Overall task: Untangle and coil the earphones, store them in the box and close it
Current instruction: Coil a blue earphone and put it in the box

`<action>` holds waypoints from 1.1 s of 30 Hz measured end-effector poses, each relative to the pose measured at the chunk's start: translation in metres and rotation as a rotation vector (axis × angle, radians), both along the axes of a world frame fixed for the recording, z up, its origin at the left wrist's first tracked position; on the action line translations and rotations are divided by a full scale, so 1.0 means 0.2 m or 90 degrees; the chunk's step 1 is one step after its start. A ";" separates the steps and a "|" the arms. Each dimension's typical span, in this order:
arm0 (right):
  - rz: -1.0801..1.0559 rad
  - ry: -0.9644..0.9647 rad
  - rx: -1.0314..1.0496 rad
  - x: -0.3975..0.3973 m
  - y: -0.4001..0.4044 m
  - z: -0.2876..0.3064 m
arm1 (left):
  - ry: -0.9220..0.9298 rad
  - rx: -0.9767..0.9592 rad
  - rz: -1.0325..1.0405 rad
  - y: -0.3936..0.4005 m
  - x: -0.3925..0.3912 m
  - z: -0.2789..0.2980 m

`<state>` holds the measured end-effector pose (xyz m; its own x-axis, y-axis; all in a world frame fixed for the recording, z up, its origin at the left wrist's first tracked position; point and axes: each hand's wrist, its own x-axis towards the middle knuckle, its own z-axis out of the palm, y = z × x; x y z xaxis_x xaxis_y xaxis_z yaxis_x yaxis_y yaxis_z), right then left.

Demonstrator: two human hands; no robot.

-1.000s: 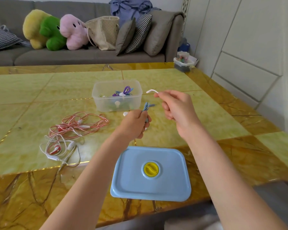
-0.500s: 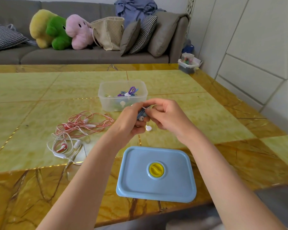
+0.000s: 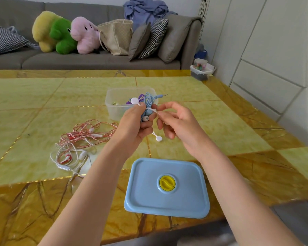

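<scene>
My left hand grips a coiled bundle of blue earphones, whose plug sticks out to the upper right. A white tie wraps the bundle, and my right hand pinches one end of it beside the coil. One white round end of the tie hangs below my left hand. Behind my hands stands the clear plastic box, open, with purple earphones inside. Near the front edge lies the blue lid with a yellow knob. A tangle of red and white earphones lies on the table to the left.
The yellow marble table stretches wide; its front edge is just beyond the lid. A grey sofa with plush toys, a bag and cushions stands behind. A small container sits off the far right corner, by white cabinets.
My hands came together from apart, then rose a little toward the box. The right hand now pinches the white tie at the coil instead of holding it stretched out.
</scene>
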<state>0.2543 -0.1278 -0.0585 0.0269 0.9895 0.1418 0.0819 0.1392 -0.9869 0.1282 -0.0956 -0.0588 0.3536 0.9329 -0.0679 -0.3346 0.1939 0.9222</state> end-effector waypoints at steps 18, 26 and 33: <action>0.089 -0.107 -0.035 0.08 0.00 0.00 | 0.335 0.068 -0.304 -0.02 -0.14 0.04; -0.049 -0.341 -0.017 0.03 0.03 -0.02 | 0.694 0.215 -0.291 -0.04 -0.03 0.01; -0.217 -0.411 0.142 -0.03 0.02 0.00 | 0.565 0.386 -0.042 -0.02 -0.02 0.01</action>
